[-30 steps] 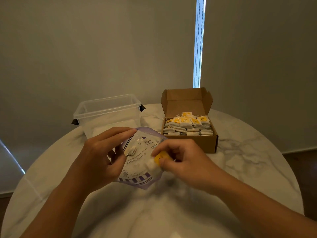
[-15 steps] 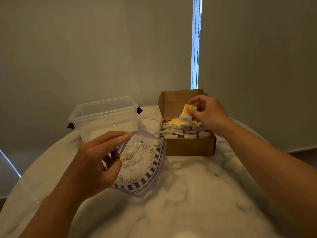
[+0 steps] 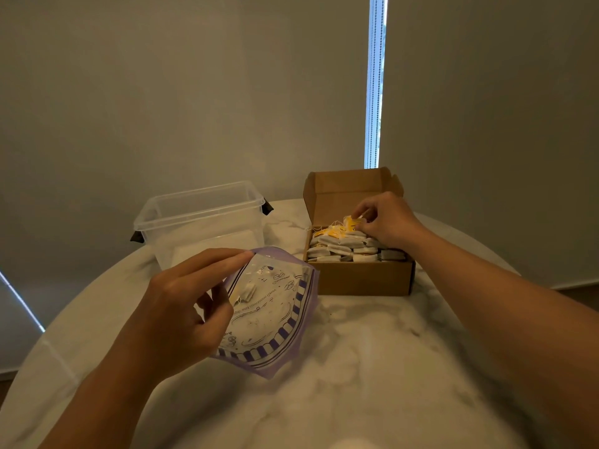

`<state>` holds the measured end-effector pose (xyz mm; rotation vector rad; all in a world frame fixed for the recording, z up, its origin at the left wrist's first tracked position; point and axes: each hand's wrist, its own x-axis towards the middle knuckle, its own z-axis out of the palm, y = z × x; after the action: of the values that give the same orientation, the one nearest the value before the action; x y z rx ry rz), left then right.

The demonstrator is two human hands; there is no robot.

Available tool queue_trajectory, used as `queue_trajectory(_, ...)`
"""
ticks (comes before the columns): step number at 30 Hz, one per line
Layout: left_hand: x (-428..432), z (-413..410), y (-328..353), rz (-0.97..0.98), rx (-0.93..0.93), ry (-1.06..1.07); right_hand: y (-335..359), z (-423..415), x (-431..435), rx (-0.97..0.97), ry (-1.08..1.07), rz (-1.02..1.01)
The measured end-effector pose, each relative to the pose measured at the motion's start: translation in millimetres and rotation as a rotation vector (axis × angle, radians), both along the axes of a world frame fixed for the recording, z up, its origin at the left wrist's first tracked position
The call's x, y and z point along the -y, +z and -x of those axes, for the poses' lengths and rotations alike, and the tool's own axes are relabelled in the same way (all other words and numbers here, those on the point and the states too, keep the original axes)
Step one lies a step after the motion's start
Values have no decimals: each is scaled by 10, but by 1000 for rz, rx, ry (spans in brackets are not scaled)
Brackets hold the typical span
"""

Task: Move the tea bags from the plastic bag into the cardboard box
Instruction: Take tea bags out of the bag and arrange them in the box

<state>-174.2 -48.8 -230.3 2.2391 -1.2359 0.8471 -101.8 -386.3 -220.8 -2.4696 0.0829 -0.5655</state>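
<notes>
Tightly stacked white tea bags, yellow tags

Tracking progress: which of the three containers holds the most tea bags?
The cardboard box, packed with rows of tea bags; the plastic bag shows just one, the clear tub none visible.

We see one line of small script printed on the bag, slanting among purple doodles and stripes; its letters show, yet we cannot read them into words; the yellow tags on the tea bags in the box bear dark marks, too small to read.
</notes>
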Motion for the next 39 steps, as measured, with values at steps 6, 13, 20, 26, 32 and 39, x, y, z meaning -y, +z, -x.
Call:
queue_trajectory(6, 3, 7, 0, 14, -1, 2, 26, 5, 21, 77, -84, -3)
queue_trajectory(13, 3, 2, 11, 13, -2, -5, 3, 254, -149, 103, 71, 82)
queue_trajectory(20, 0, 2, 13, 24, 3, -10, -109, 325, -255, 81, -1, 244)
queue_trajectory(26, -13, -6, 24, 55, 9, -5, -165, 707, -531, 353, 9, 183)
queue_trajectory(32, 7, 4, 37, 88, 23, 18, -89, 1331, -1200, 386, 461, 116)
queue_trajectory(39, 58, 37, 42, 76, 23, -11, -197, 1008, -1678, -52, 474, 417)
